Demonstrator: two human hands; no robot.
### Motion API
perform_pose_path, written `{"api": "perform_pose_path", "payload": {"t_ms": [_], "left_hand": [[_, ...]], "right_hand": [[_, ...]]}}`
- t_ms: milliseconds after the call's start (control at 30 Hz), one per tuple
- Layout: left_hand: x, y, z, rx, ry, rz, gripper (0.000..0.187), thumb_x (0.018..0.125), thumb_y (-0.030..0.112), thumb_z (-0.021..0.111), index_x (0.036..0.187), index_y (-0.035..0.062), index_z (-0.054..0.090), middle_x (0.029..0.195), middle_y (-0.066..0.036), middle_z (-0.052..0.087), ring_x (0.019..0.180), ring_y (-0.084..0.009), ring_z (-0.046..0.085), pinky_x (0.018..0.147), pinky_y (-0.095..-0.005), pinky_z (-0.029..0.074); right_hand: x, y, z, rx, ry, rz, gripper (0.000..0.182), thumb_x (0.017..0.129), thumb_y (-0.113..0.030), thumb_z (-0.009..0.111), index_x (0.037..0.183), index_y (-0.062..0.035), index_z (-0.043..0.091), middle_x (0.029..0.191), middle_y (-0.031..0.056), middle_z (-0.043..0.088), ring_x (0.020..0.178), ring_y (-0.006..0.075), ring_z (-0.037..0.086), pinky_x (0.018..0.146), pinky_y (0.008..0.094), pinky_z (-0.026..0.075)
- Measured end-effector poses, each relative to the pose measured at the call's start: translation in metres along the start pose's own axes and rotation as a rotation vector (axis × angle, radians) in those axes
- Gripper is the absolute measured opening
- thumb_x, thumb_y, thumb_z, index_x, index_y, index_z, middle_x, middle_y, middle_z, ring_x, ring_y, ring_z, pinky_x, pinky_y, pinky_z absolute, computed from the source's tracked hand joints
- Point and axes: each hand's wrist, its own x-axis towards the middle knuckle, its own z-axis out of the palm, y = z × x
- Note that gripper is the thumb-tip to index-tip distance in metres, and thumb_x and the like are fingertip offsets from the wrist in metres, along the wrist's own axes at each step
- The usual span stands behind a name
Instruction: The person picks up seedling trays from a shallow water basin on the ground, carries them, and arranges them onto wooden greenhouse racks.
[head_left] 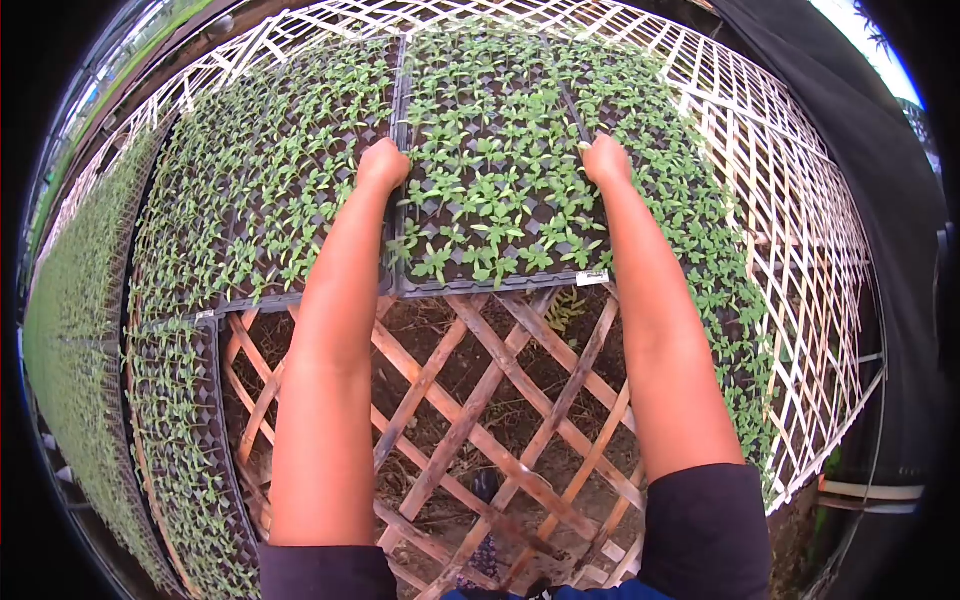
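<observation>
Between my two outstretched arms lies a black seedling tray (490,205) full of small green seedlings, with a white label (592,278) on its near edge. My left hand (383,165) is closed on the tray's left long edge, where it meets the neighbouring tray. On the opposite edge, my right hand (605,160) is closed too, thumb turned inward. The fingertips of both hands are hidden below the rim. The tray lies level with the trays on either side.
More seedling trays stand to the left (290,180) and right (690,250). A wooden lattice bench top (480,430) shows in front of me, soil beneath it. White lattice (790,220) continues at right, beside a dark sheet (850,120).
</observation>
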Motion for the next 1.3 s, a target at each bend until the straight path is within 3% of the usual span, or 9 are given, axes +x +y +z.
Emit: {"api": "perform_pose_path", "payload": {"t_ms": [167,333,433,533,567,733,933,1067,1300], "left_hand": [[-0.022,0.012,-0.001,0.152,0.220,0.140,0.024,0.075,0.007,0.048,0.098,0.0026,0.051,0.105,-0.019,0.047,0.092,-0.0350,0.053,0.074,-0.0429,0.046],[-0.067,0.040,-0.017,0.136,0.442,0.437,0.029,0.070,-0.002,0.049,0.099,0.0057,0.051,0.093,-0.017,0.048,0.083,-0.0342,0.052,0.072,-0.0419,0.046],[-0.132,0.052,-0.027,-0.075,0.615,0.687,0.023,0.066,0.000,0.051,0.088,0.0042,0.050,0.087,-0.015,0.047,0.075,-0.0315,0.051,0.063,-0.0403,0.045],[-0.229,0.043,-0.040,-0.187,0.457,0.709,0.031,0.064,-0.001,0.052,0.094,0.0055,0.052,0.095,-0.011,0.048,0.083,-0.0291,0.050,0.065,-0.0393,0.042],[-0.262,0.031,-0.042,-0.168,0.435,0.720,0.031,0.064,0.000,0.052,0.095,0.0061,0.052,0.097,-0.010,0.048,0.084,-0.0284,0.049,0.067,-0.0387,0.041],[-0.452,-0.050,-0.096,-0.089,0.219,0.512,0.035,0.065,0.002,0.053,0.099,0.0087,0.053,0.104,-0.010,0.048,0.092,-0.0275,0.048,0.071,-0.0377,0.040],[-0.631,-0.164,-0.179,0.104,0.363,0.116,0.038,0.059,-0.001,0.054,0.095,0.0093,0.054,0.104,-0.010,0.049,0.091,-0.0286,0.050,0.072,-0.0377,0.041],[-0.715,-0.218,-0.243,0.278,0.494,-0.252,0.036,0.061,-0.002,0.052,0.096,0.0080,0.054,0.104,-0.010,0.050,0.094,-0.0280,0.049,0.075,-0.0374,0.040],[-0.891,-0.389,-0.244,0.526,0.568,-0.744,0.027,0.065,-0.001,0.050,0.091,0.0050,0.051,0.097,-0.015,0.048,0.090,-0.0344,0.050,0.075,-0.0411,0.041]], "right_hand": [[0.003,0.011,-0.024,-0.026,-0.005,-0.142,0.032,0.075,-0.016,0.055,0.106,-0.0077,0.053,0.109,0.0181,0.050,0.098,0.0318,0.051,0.083,0.0388,0.042],[-0.056,0.009,-0.058,0.218,0.250,-0.465,0.028,0.076,-0.015,0.056,0.103,-0.0103,0.055,0.103,0.0144,0.051,0.089,0.0289,0.054,0.077,0.0362,0.043],[-0.133,0.004,-0.072,0.575,0.017,-0.502,0.030,0.078,-0.016,0.057,0.106,-0.0046,0.055,0.102,0.0109,0.053,0.084,0.0179,0.055,0.074,0.0264,0.044],[-0.222,0.016,-0.064,0.746,-0.188,-0.407,0.028,0.081,-0.016,0.055,0.107,-0.0045,0.054,0.101,0.0050,0.053,0.078,0.0104,0.052,0.062,0.0234,0.045],[-0.252,0.019,-0.065,0.774,-0.321,-0.332,0.027,0.079,-0.013,0.056,0.104,-0.0021,0.055,0.101,0.0089,0.054,0.093,0.0175,0.052,0.079,0.0264,0.043],[-0.373,0.009,-0.078,0.835,-0.787,-0.075,0.031,0.080,-0.017,0.057,0.109,-0.0060,0.053,0.096,0.0012,0.055,0.077,0.0094,0.053,0.061,0.0231,0.044],[-0.435,-0.049,-0.058,0.992,-1.159,-0.023,0.031,0.083,-0.023,0.055,0.110,-0.0104,0.050,0.093,-0.0010,0.055,0.072,0.0071,0.053,0.055,0.0211,0.043],[-0.450,-0.094,-0.032,0.712,-1.139,-0.223,0.033,0.082,-0.025,0.056,0.110,-0.0096,0.050,0.091,-0.0012,0.054,0.067,0.0073,0.052,0.053,0.0214,0.043],[-0.432,-0.183,0.013,0.862,-1.125,0.001,0.023,0.081,-0.023,0.052,0.101,-0.0116,0.052,0.082,-0.0010,0.056,0.069,0.0111,0.055,0.056,0.0273,0.045]]}}
